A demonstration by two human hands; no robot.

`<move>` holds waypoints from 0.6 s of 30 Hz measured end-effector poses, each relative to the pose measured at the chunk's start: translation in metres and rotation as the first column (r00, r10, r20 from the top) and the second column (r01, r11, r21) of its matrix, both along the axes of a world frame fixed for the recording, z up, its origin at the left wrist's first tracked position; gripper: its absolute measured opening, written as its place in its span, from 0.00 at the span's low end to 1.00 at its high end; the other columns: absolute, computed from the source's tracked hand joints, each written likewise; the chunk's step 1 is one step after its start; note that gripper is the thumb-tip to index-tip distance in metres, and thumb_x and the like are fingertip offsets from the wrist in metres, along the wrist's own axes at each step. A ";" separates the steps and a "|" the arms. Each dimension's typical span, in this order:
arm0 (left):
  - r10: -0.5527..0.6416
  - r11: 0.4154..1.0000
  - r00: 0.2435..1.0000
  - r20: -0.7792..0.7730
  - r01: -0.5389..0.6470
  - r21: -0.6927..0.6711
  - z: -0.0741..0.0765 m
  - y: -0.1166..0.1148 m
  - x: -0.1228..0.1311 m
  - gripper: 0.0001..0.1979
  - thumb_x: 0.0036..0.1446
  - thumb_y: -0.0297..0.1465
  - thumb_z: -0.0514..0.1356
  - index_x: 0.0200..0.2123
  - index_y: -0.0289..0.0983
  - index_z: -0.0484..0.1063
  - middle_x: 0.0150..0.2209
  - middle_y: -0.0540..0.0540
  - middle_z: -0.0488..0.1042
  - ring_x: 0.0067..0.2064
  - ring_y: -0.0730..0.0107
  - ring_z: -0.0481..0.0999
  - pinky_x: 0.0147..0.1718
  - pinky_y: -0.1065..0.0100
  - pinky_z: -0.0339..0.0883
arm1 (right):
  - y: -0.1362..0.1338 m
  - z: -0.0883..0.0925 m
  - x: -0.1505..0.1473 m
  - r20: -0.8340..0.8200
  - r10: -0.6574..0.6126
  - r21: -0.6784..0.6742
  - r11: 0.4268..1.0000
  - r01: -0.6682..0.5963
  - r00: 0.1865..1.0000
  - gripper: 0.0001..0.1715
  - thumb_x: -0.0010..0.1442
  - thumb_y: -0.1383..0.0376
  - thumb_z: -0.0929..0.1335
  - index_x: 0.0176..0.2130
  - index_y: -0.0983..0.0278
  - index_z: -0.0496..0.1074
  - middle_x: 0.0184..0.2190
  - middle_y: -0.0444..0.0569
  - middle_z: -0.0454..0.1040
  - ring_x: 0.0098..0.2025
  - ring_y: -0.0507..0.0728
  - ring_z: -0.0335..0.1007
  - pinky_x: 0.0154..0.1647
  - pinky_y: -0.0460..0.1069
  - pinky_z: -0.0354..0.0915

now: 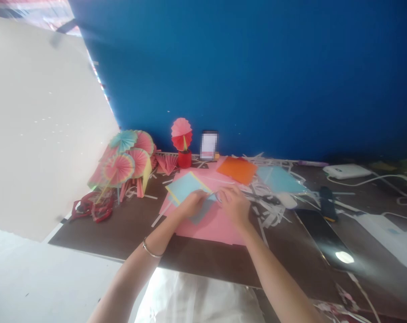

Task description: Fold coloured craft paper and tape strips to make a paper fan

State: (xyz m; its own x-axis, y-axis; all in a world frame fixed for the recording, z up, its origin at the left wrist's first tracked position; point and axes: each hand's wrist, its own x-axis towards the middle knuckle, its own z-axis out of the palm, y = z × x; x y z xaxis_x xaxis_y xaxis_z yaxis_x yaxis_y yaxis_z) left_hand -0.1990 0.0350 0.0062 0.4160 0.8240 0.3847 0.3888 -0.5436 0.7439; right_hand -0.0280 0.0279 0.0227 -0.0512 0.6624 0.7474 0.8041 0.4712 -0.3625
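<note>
My left hand [194, 202] and my right hand [235, 204] are close together over pink paper sheets [206, 231] on the table. Between their fingertips is a small piece of light blue paper [210, 196], pinched from both sides. It looks narrow, perhaps folded; the fingers hide most of it. A grey-blue patch [203, 213] shows below the hands; whether it is paper or shadow I cannot tell. Just beyond my left hand lies a light blue sheet with yellow edges [186, 186]. An orange sheet [237, 169] rests behind my right hand.
Pleated paper fans [119, 168] crowd the left, behind red-handled scissors [94, 208]. A pleated paper flower [181, 133] stands in a red pot [184, 159]. Rightward are light blue sheets [280, 179], paper scraps [272, 217], a dark phone [324, 237] and a white device with a cable [346, 171].
</note>
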 end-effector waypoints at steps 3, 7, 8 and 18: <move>0.021 0.998 0.998 0.061 -0.017 -0.059 0.002 -0.001 0.002 0.17 0.60 0.37 0.47 0.27 0.37 0.72 0.27 0.44 0.70 0.30 0.66 0.67 0.33 0.66 0.59 | 0.000 0.000 0.001 0.019 0.000 0.035 0.999 0.000 1.000 0.11 0.57 0.68 0.64 0.32 0.61 0.76 0.33 0.44 0.76 0.33 0.51 0.72 0.30 0.45 0.62; 0.095 0.976 0.989 0.117 -0.069 -0.206 0.005 -0.003 0.004 0.20 0.59 0.41 0.48 0.32 0.34 0.74 0.28 0.46 0.73 0.29 0.68 0.69 0.30 0.68 0.60 | -0.001 0.002 -0.001 0.073 -0.030 0.150 0.988 0.019 0.997 0.10 0.58 0.69 0.64 0.33 0.61 0.76 0.32 0.44 0.76 0.32 0.50 0.72 0.29 0.44 0.61; 0.122 0.971 0.984 0.127 -0.092 -0.219 0.006 -0.003 0.005 0.20 0.58 0.41 0.49 0.33 0.34 0.74 0.28 0.46 0.74 0.30 0.67 0.70 0.30 0.68 0.61 | -0.002 0.003 -0.002 0.090 -0.035 0.183 0.983 0.018 0.995 0.10 0.58 0.69 0.64 0.33 0.61 0.76 0.31 0.44 0.76 0.32 0.50 0.72 0.29 0.44 0.61; 0.310 0.940 0.935 0.171 -0.274 -0.205 0.009 -0.007 0.004 0.18 0.56 0.40 0.53 0.34 0.35 0.77 0.36 0.43 0.79 0.39 0.59 0.76 0.39 0.65 0.67 | -0.009 0.008 -0.010 0.170 -0.029 0.297 0.955 -0.023 0.985 0.07 0.56 0.70 0.67 0.31 0.61 0.75 0.28 0.42 0.76 0.29 0.48 0.70 0.29 0.42 0.58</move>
State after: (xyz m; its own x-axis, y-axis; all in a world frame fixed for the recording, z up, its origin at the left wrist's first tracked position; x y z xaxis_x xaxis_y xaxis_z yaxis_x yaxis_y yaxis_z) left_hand -0.1953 0.0276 0.0154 0.0769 0.9590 0.2729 0.3459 -0.2823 0.8948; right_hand -0.0380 0.0191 0.0312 -0.1936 0.4125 0.8901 0.8433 0.5336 -0.0639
